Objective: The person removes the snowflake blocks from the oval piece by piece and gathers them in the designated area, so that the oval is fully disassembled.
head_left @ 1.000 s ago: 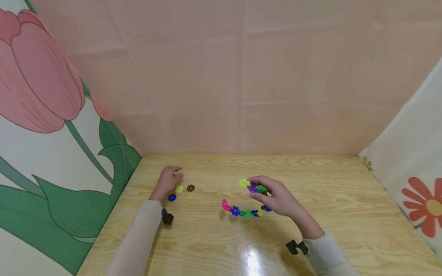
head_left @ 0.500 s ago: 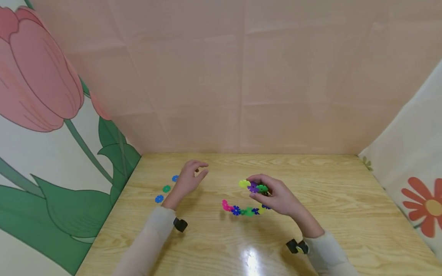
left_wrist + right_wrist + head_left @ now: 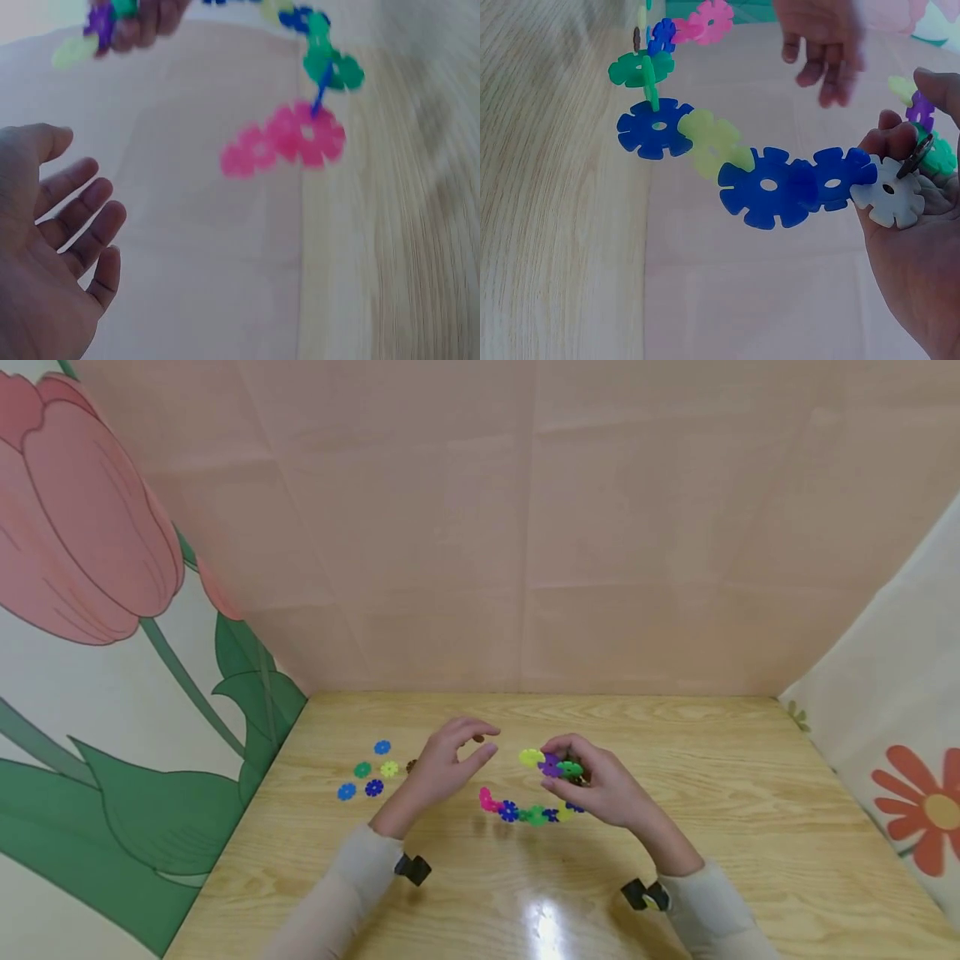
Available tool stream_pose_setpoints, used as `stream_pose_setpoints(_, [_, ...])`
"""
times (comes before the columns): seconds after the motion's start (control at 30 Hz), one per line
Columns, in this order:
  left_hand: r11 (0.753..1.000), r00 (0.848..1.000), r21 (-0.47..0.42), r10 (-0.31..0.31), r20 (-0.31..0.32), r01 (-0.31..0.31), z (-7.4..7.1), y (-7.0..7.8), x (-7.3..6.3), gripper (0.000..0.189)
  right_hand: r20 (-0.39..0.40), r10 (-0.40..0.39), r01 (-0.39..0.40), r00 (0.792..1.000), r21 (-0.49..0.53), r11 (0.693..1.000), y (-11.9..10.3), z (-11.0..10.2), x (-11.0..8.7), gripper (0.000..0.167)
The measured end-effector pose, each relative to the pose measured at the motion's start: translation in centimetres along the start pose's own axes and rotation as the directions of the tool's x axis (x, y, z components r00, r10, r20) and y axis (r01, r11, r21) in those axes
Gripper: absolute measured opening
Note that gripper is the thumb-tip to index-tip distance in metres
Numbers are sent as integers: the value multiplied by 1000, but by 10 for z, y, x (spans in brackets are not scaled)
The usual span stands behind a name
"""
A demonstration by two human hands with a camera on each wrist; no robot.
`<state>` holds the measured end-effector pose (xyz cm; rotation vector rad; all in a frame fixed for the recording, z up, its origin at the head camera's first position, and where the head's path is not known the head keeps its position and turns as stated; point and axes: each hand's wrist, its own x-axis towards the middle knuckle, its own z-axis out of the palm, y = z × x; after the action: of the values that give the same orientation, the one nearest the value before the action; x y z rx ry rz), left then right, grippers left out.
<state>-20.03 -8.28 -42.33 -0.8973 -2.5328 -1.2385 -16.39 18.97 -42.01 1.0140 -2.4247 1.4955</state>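
My right hand grips a chain of interlocking flower-shaped plastic discs near one end. Yellow, purple and green discs stick out beyond the fingers. From the hand the rest curves leftward above the table, ending in pink discs. In the right wrist view a white disc and a brown one lie against the palm, followed by blue discs. My left hand hovers left of the chain, apart from it. Its fingers are loosely bent, and the left wrist view shows nothing held.
Several loose discs lie on the wooden table at the left, among them a green disc, a yellow disc and a dark blue disc. A brown disc is partly behind the left hand. A pink cloth hangs behind.
My left hand has moved rightward from the loose discs toward the chain, uncovering several discs. The right hand stays nearly still with the chain in its grip.
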Motion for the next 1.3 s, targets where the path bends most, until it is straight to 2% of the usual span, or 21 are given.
stream_pose_setpoints(0.13, [998, 998, -34, 47, 29, -46, 7, 12, -2, 29, -1, -1, 1, 1000, 0, 1000, 1, 0, -1, 32])
stream_pose_setpoints(0.27, [996, 996, -63, 70, 47, -67, 12, 20, -4, 29, -3, -4, 4, 1000, 12, 1000, 0, 0, -1, 30])
stream_pose_setpoints(0.57, [988, 989, -71, 138, 43, -135, 21, 29, -4, 27, 4, -16, 16, 1000, 20, 1000, 3, 0, -3, 30])
stream_pose_setpoints(0.87, [981, 983, -70, 182, 5, -182, 25, 36, -2, 23, -4, -48, 49, 999, 42, 998, 3, 1, -2, 31])
stream_pose_setpoints(1.1, [983, 983, -35, 181, -30, -182, 31, 34, -1, 16, -8, -31, 31, 999, 4, 1000, 2, 1, -3, 33])
stream_pose_setpoints(1.3, [980, 978, -39, 192, -74, -196, 33, 35, -1, 12, -9, -20, 20, 1000, 17, 1000, 1, 1, -3, 32])
